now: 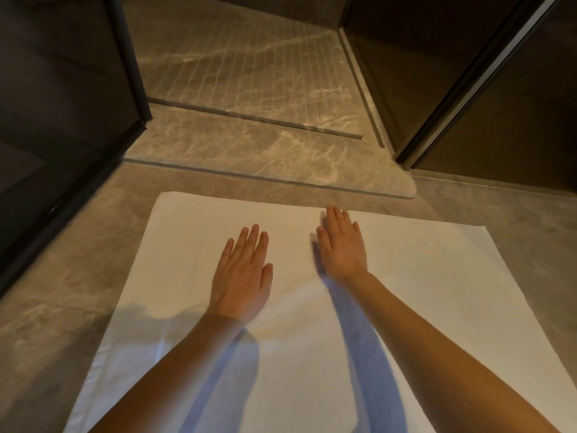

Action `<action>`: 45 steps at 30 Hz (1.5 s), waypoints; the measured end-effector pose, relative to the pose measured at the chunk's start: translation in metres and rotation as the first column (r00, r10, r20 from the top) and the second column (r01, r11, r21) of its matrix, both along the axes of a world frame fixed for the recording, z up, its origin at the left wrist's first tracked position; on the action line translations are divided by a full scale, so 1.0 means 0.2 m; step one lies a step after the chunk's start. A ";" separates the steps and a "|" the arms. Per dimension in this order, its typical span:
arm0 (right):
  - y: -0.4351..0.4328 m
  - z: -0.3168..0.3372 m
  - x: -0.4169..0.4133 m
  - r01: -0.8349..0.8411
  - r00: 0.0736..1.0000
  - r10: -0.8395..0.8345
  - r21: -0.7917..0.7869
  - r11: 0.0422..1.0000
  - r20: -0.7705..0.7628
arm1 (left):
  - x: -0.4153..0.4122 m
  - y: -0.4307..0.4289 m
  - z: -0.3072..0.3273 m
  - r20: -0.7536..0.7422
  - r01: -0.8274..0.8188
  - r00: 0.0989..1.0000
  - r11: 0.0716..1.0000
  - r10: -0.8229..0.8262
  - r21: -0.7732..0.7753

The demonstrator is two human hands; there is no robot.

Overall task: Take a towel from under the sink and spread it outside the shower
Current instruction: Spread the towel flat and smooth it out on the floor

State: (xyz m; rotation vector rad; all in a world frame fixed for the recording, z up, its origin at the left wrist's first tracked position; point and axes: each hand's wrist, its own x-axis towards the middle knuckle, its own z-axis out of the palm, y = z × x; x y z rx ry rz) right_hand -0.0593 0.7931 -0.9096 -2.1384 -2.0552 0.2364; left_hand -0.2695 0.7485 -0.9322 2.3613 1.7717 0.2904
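Observation:
A white towel lies flat and unfolded on the marble floor, just in front of the shower threshold. My left hand rests palm down on the towel's middle, fingers straight and slightly apart. A little farther forward, near the towel's far edge, my right hand lies flat on it as well. Neither hand grips the cloth. Both forearms cross the near part of the towel and cast bluish shadows on it.
The raised marble shower threshold runs across just beyond the towel. The ribbed shower floor lies behind it. A dark glass panel stands at left and a dark-framed door at right. Bare floor flanks the towel.

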 end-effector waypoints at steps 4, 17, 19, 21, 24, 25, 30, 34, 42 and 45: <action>-0.24 -0.07 -0.28 -0.260 0.966 0.260 0.001 0.966 -0.015 | 0.02 -0.02 -0.01 -0.087 0.114 0.990 0.993 -0.113 0.014; -0.39 -0.09 0.57 0.144 0.988 -0.142 -0.038 0.989 0.057 | 0.00 -0.01 -0.04 -0.077 0.098 0.992 0.995 -0.098 -0.015; -0.39 -0.08 0.58 0.149 0.987 -0.146 -0.056 0.987 0.062 | 0.00 -0.02 -0.03 -0.068 0.088 0.994 0.996 -0.089 -0.018; -0.39 -0.06 0.57 0.151 0.986 -0.146 -0.071 0.986 0.079 | 0.00 -0.02 -0.01 -0.058 0.087 0.994 0.996 -0.088 -0.023; -0.39 0.01 0.49 0.197 0.979 -0.190 -0.103 0.975 0.074 | -0.02 -0.06 0.06 0.009 0.115 0.993 0.992 -0.114 -0.055; -0.40 0.03 0.42 0.205 0.979 -0.204 -0.079 0.976 0.029 | -0.05 -0.09 0.08 0.023 0.111 0.994 0.993 -0.110 -0.041; -0.64 0.09 -0.19 -0.084 0.985 0.095 0.083 0.993 -0.141 | -0.25 -0.38 0.10 -0.028 0.072 0.997 0.997 -0.072 -0.007; -0.79 0.02 -0.61 -0.282 0.947 0.288 0.057 0.958 -0.146 | -0.30 -0.49 0.10 -0.088 0.074 0.993 0.995 -0.080 -0.066; -0.80 -0.09 -0.47 -0.271 0.962 0.268 -0.052 0.961 -0.057 | -0.32 -0.52 0.00 -0.109 0.015 0.994 0.997 -0.023 -0.073; -0.81 -0.09 -0.23 -0.197 0.980 0.196 -0.064 0.978 -0.024 | -0.33 -0.52 -0.01 -0.116 0.013 0.993 0.997 -0.021 -0.072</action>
